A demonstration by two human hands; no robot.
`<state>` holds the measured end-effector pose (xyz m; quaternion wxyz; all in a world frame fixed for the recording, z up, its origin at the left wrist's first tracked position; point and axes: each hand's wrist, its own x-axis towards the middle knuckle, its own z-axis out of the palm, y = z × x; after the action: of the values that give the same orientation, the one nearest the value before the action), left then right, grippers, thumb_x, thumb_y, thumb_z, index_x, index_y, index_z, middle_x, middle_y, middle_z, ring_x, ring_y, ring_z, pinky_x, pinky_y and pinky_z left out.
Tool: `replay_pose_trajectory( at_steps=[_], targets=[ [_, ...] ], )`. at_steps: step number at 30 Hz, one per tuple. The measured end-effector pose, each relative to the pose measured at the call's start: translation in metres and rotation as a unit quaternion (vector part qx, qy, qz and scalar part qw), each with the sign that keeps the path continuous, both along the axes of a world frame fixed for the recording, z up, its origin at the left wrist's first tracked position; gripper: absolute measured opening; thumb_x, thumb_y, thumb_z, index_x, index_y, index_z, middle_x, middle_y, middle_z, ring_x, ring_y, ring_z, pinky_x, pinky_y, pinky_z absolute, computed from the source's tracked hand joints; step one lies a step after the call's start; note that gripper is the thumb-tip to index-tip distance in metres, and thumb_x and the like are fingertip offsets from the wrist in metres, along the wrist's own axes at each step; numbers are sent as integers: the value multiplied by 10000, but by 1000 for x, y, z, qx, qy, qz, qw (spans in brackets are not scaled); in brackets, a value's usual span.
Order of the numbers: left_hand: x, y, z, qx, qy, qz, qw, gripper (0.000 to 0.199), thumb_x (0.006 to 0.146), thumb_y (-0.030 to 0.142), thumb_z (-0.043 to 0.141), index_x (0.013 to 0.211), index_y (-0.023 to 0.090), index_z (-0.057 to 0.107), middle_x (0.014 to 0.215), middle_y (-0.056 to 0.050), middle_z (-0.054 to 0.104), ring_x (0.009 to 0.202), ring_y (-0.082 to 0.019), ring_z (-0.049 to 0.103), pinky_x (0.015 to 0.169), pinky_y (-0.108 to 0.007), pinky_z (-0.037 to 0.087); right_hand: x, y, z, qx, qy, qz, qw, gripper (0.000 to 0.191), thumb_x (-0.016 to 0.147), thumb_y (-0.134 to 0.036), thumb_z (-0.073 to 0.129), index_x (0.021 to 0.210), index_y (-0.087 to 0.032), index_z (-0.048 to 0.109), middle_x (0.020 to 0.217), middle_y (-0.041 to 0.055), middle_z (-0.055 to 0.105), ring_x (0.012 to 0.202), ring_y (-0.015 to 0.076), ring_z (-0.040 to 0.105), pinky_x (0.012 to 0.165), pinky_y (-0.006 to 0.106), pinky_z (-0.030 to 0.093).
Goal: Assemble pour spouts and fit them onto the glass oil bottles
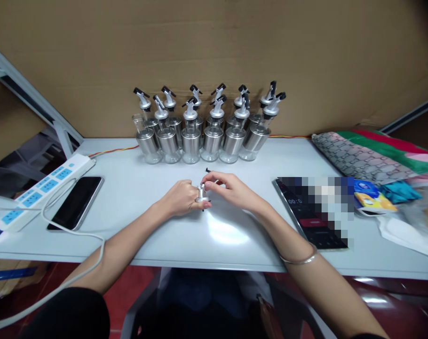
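Silver spout (pixel 202 195): gripped in the left hand (pixel 184 197)
Right hand (pixel 229 187): fingertips at its top, hold unclear
Glass bottles (pixel 191 141): two rows, beyond the hands

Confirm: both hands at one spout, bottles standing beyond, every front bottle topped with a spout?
No: the head view shows the leftmost front bottle with a bare neck. The rest holds: left hand and right hand at one spout, bottles standing beyond.

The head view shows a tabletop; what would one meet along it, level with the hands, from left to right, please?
Power strip, black phone, left hand holding a silver pourer top, right hand, tablet, blue-and-yellow packet.
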<state>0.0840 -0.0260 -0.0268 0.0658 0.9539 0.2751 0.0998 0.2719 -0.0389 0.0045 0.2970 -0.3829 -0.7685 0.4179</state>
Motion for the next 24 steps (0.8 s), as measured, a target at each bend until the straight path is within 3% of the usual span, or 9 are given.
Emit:
replay_pose_trajectory(
  at_steps=[6,14,18,24],
  targets=[
    [0,-2,0,3,-2,-10,1000,816,856,683,-59,565,164,500,541,-42,613,495,-138,505,618,-295,340,1,0,-1,16,-17,39,999,157,919,-253,416,909,-173,551,822,13,561,756,131,512,718,259,417],
    [1,-2,-2,-13,5,-10,1000,673,924,629,144,578,166,487,542,-14,593,490,-117,486,632,-281,344,5,5,-5,22,-21,62,998,172,927,-260,417,909,-172,564,855,23,523,823,147,503,791,288,420],
    [2,-4,0,-34,-11,-6,999,572,946,520,235,555,170,463,538,-3,577,486,-110,464,625,-277,347,5,4,-4,29,-36,51,998,191,932,-267,416,918,-171,580,849,20,483,841,155,480,841,307,411],
    [3,-8,4,-75,-43,53,995,335,800,359,403,514,184,397,457,18,475,468,-112,410,587,-262,354,4,1,0,24,-57,26,998,190,930,-266,430,947,-176,597,884,25,398,868,163,466,890,329,410]
  ],
)
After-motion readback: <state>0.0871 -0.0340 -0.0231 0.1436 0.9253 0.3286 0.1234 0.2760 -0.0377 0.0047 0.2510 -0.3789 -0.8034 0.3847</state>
